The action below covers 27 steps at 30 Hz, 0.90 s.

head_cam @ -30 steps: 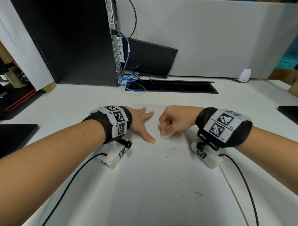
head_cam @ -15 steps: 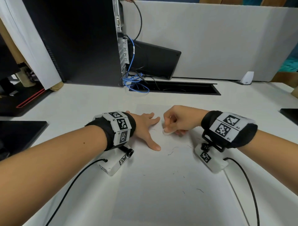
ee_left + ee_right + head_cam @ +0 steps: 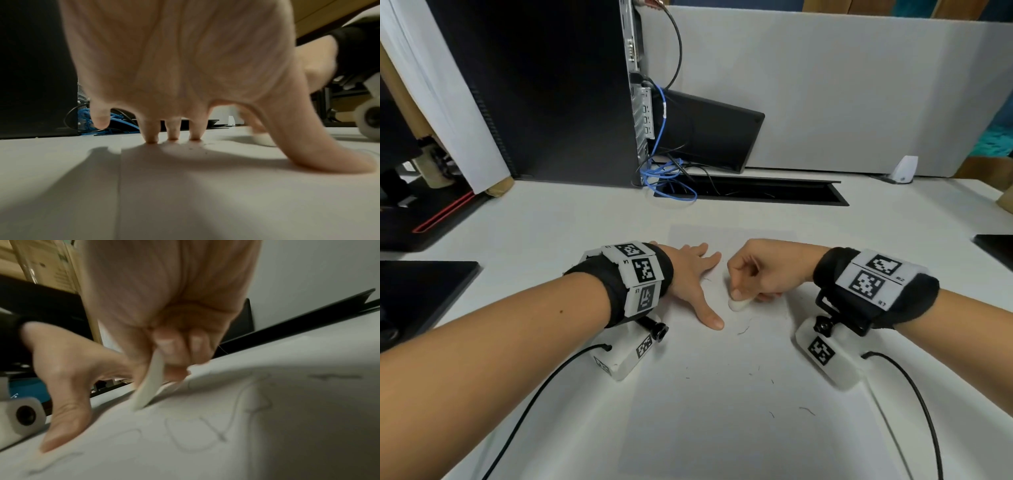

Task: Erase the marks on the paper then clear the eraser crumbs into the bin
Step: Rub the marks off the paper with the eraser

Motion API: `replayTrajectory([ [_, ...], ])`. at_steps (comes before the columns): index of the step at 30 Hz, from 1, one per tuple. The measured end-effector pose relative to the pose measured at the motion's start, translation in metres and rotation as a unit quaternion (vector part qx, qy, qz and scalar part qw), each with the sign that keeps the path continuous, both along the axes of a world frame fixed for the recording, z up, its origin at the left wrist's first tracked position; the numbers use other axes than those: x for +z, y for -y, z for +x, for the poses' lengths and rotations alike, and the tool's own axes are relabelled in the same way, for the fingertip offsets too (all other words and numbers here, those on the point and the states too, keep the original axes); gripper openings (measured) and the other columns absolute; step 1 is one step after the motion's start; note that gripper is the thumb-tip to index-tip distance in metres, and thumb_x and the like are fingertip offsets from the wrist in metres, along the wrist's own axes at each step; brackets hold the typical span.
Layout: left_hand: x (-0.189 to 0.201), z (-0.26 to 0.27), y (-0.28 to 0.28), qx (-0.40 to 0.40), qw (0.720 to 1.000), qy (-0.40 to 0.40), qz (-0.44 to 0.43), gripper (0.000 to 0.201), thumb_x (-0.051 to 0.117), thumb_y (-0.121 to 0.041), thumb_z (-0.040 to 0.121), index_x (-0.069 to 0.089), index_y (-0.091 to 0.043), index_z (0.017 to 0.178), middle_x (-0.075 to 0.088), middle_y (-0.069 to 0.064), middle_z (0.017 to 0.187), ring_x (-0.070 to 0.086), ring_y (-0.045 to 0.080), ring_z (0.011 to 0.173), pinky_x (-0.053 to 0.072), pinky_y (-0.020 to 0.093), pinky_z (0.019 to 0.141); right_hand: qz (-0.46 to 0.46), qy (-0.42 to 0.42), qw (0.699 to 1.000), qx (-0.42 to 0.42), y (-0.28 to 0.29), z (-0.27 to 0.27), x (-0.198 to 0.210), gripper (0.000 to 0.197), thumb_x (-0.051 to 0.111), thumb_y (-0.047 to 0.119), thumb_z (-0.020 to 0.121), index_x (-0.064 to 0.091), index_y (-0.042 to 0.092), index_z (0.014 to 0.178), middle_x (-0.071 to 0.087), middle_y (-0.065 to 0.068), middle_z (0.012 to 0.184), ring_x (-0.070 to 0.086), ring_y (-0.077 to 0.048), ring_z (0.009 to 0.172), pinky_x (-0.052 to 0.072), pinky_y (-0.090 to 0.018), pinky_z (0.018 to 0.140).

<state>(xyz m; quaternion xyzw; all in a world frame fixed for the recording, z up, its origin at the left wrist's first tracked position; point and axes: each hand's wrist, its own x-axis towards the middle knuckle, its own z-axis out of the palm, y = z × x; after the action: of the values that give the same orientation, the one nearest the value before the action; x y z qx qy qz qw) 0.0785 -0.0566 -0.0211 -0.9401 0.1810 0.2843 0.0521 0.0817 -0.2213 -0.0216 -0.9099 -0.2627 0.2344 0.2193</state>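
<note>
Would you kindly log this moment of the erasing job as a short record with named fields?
left hand: spread flat, fingertips and thumb pressing the paper down
right hand: pinches the white eraser, whose tip touches the sheet
marks: faint pencil outlines still visible on the sheet in the right wrist view
crumbs: dark shreds scattered across the paper, not yet cleared
bin: not in view
surroundings: black computer tower with blue cable at the back of the desk

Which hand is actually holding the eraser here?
The right hand: its curled fingers pinch the white eraser against the paper. The left hand lies spread flat, fingertips pressing the sheet, holding nothing.
</note>
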Motion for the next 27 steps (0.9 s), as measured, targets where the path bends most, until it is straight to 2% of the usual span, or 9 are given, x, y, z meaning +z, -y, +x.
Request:
replayTrajectory([
  [2, 0.001, 0.000, -0.001, 0.001, 1.000, -0.002, -0.002, 0.119, 0.065, -0.070, 0.066, -0.015, -0.038, 0.147, -0.019, -0.011, 0.157, -0.010, 0.014, 0.147, 0.001, 0.055, 0.114, -0.013, 0.083, 0.996, -0.021, -0.002, 0.008, 0.004, 0.026, 0.067, 0.016, 0.083, 0.055, 0.021, 0.061, 0.054, 0.013, 0.046, 0.048, -0.001, 0.043, 0.037, -0.013, 0.049],
  [3, 0.001, 0.000, 0.000, 0.001, 1.000, -0.003, -0.002, 0.119, 0.065, -0.070, 0.066, -0.016, -0.038, 0.147, -0.019, -0.011, 0.157, -0.010, 0.014, 0.147, 0.001, 0.055, 0.114, -0.011, 0.078, 0.997, -0.027, -0.002, 0.007, 0.005, 0.026, 0.066, 0.015, 0.083, 0.054, 0.020, 0.061, 0.054, 0.014, 0.042, 0.047, 0.000, 0.040, 0.037, -0.011, 0.047],
  [8, 0.001, -0.001, 0.001, 0.001, 1.000, 0.001, 0.001, 0.118, 0.065, -0.068, 0.067, -0.014, -0.036, 0.147, -0.019, -0.011, 0.157, -0.010, 0.013, 0.147, -0.001, 0.054, 0.115, 0.020, -0.090, 0.995, 0.029, 0.006, -0.017, 0.002, 0.019, 0.067, 0.010, 0.084, 0.061, 0.015, 0.066, 0.058, -0.003, 0.053, 0.045, -0.018, 0.046, 0.036, -0.016, 0.041],
  [10, 0.002, -0.002, 0.001, -0.001, 1.000, 0.006, -0.001, 0.117, 0.066, -0.067, 0.067, -0.013, -0.035, 0.148, -0.017, -0.010, 0.158, -0.008, 0.012, 0.147, 0.000, 0.054, 0.115, 0.047, -0.042, 0.998, -0.021, 0.016, -0.013, 0.007, 0.018, 0.066, 0.010, 0.085, 0.061, 0.014, 0.068, 0.061, 0.007, 0.050, 0.048, -0.012, 0.042, 0.039, -0.016, 0.042],
  [12, 0.003, -0.003, 0.002, -0.009, 1.000, 0.006, -0.007, 0.114, 0.066, -0.065, 0.069, -0.010, -0.034, 0.149, -0.015, -0.011, 0.158, -0.007, 0.011, 0.147, 0.000, 0.053, 0.116, 0.056, 0.007, 0.995, -0.081, 0.028, -0.006, 0.010, 0.017, 0.067, 0.013, 0.084, 0.060, 0.014, 0.069, 0.062, 0.007, 0.050, 0.051, -0.008, 0.040, 0.044, -0.020, 0.046],
  [17, 0.004, 0.000, 0.013, -0.040, 0.999, -0.014, -0.024, 0.103, 0.068, -0.054, 0.075, -0.003, -0.041, 0.148, -0.013, -0.010, 0.158, -0.007, 0.011, 0.147, 0.005, 0.045, 0.120, 0.021, 0.003, 0.996, -0.085, 0.032, -0.002, 0.003, 0.014, 0.070, 0.020, 0.082, 0.060, 0.010, 0.077, 0.067, -0.020, 0.070, 0.058, -0.022, 0.052, 0.049, -0.021, 0.050],
  [22, 0.001, -0.002, 0.030, -0.037, 0.999, 0.001, -0.008, 0.112, 0.065, -0.069, 0.067, -0.007, -0.041, 0.148, -0.012, -0.003, 0.159, 0.004, 0.023, 0.148, 0.015, 0.046, 0.116, 0.022, -0.082, 0.996, -0.025, 0.026, -0.015, 0.004, 0.019, 0.072, 0.016, 0.080, 0.058, 0.012, 0.068, 0.058, -0.008, 0.056, 0.047, -0.025, 0.050, 0.039, -0.019, 0.042],
  [25, 0.000, -0.003, 0.032, -0.036, 0.999, 0.005, 0.001, 0.115, 0.064, -0.070, 0.067, -0.011, -0.039, 0.148, -0.014, -0.003, 0.159, 0.002, 0.025, 0.148, 0.015, 0.048, 0.115, -0.013, 0.036, 0.997, -0.068, 0.029, -0.008, 0.004, 0.021, 0.071, 0.023, 0.082, 0.056, 0.019, 0.066, 0.055, 0.004, 0.055, 0.049, -0.004, 0.040, 0.036, -0.010, 0.042],
  [27, 0.000, -0.003, 0.032, -0.039, 0.999, 0.004, 0.014, 0.117, 0.063, -0.071, 0.067, -0.015, -0.038, 0.147, -0.016, -0.003, 0.159, -0.002, 0.025, 0.148, 0.013, 0.050, 0.115, -0.033, 0.100, 0.990, -0.093, 0.029, -0.006, 0.007, 0.024, 0.068, 0.024, 0.084, 0.052, 0.023, 0.066, 0.052, 0.007, 0.056, 0.049, 0.003, 0.037, 0.035, -0.007, 0.042],
])
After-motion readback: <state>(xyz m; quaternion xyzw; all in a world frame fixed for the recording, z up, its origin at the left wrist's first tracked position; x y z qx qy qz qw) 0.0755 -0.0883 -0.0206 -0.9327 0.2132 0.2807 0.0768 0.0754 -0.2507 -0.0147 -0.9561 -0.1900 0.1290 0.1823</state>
